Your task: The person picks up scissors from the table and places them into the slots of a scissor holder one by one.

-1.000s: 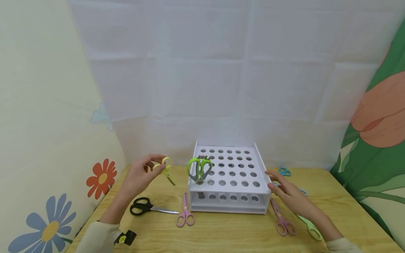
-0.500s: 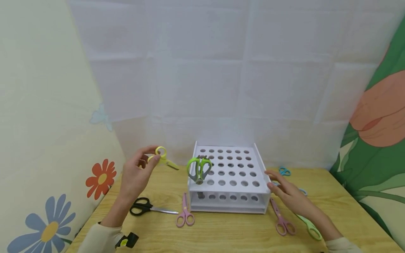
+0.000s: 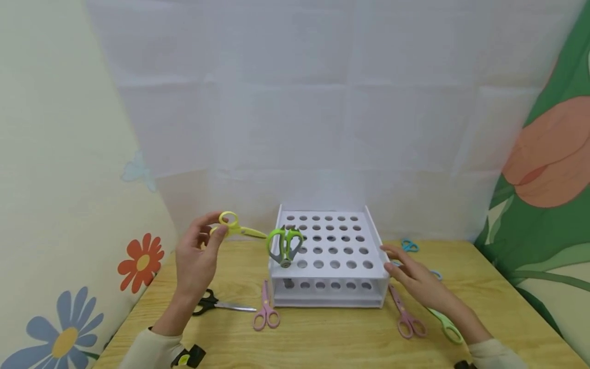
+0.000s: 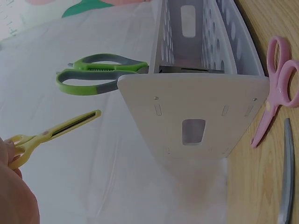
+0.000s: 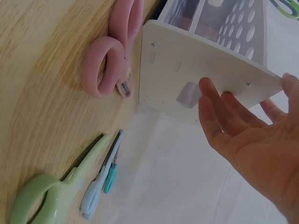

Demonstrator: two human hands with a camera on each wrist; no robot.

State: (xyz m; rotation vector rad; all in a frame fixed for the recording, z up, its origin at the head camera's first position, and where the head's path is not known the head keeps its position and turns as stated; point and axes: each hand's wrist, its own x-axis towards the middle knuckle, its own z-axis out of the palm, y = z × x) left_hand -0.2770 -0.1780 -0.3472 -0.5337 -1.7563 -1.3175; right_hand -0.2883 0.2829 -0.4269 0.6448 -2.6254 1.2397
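Observation:
My left hand (image 3: 195, 261) holds yellow scissors (image 3: 234, 228) by the handles, between thumb and fingers, raised left of a white rack (image 3: 329, 272) with rows of round holes. Their blades point right, and in the left wrist view the yellow scissors (image 4: 46, 135) have a slotted yellow cover along the blade. Green-and-grey scissors (image 3: 286, 263) stand handles up in the rack's front left hole. My right hand (image 3: 421, 284) rests against the rack's right side; in the right wrist view its fingers (image 5: 233, 116) lie loosely extended along the side panel.
Black-handled scissors (image 3: 211, 302) and pink scissors (image 3: 266, 306) lie left of the rack. To its right lie other pink scissors (image 3: 404, 314), pale green scissors (image 5: 58, 196), light blue scissors (image 5: 95, 189) and small teal scissors (image 3: 409, 246). A white sheet (image 3: 286, 113) hangs behind.
My left hand has lifted the yellow scissors, and their blades have swung from pointing down to pointing right toward the rack. My right hand stays at the rack's side. The head view has shifted slightly.

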